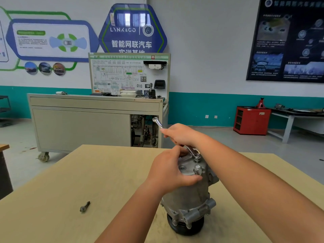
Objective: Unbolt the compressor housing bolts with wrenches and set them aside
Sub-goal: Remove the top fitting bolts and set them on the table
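A grey metal compressor (189, 199) stands upright on its black pulley on the wooden table (70, 181). My left hand (168, 171) grips the top housing from the left, thumb across its front edge. My right hand (180, 135) holds the shaft of a silver wrench (192, 151), whose ring end sits on a bolt (197, 156) at the far side of the top face. A second bolt head (197, 167) shows at the near right of the top. One loose bolt (85, 206) lies on the table to the left.
Behind the table stands a grey wheeled training bench (87, 123) with a wiring-diagram board. A red cabinet (251, 120) and a workbench (298, 116) are at the right wall. Open floor lies between them.
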